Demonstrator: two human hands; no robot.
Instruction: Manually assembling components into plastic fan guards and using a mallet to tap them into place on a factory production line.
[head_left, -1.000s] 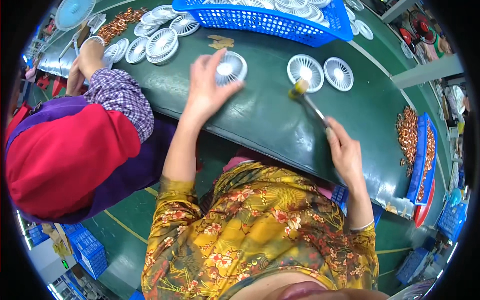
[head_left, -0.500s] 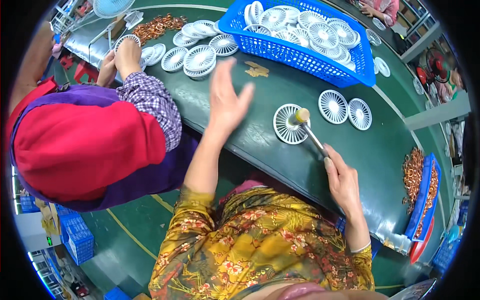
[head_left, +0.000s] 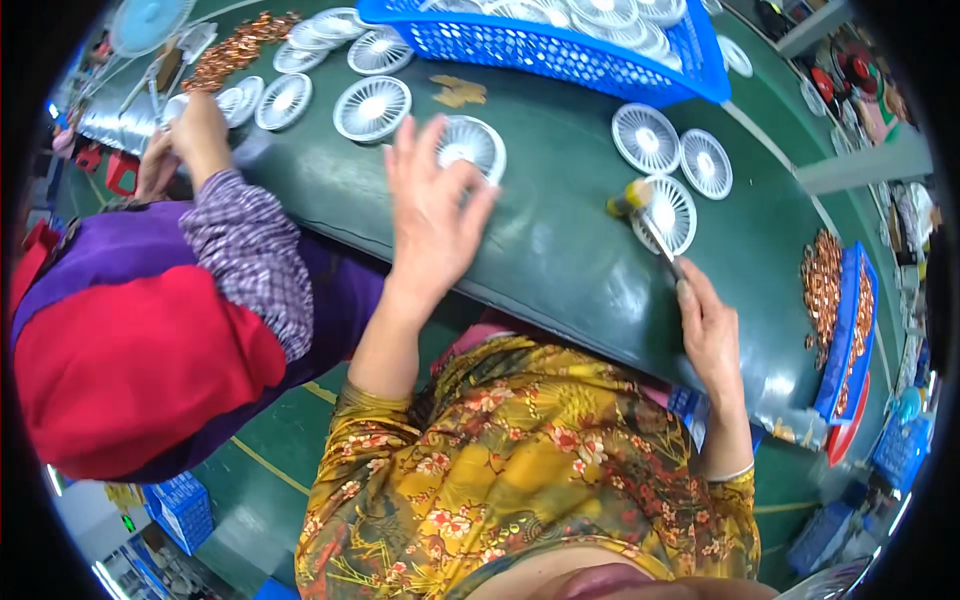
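My left hand (head_left: 435, 215) is over the table, its fingertips at the left rim of a white round slotted disc (head_left: 475, 148); thumb and forefinger curl at its near edge, and the hand hides part of it. In my right hand (head_left: 710, 325) is the handle of a small mallet (head_left: 660, 240) with a yellowish head (head_left: 630, 198). The head is at the left edge of another slotted disc (head_left: 670, 215). Close by are two more discs, one (head_left: 645, 138) behind it and one (head_left: 706, 164) to its right.
A blue basket (head_left: 540, 55) heaped with white discs stands at the back. More discs (head_left: 372, 108) and copper-coloured parts (head_left: 235, 50) lie at the left, beside a co-worker in a red and purple cap (head_left: 150, 370). A blue tray (head_left: 845, 340) of copper-coloured parts sits at the right.
My left hand has drawn a disc rightward from the stacked pair. The disc under the mallet has shifted right, next to the other two, and my right hand has moved with the mallet.
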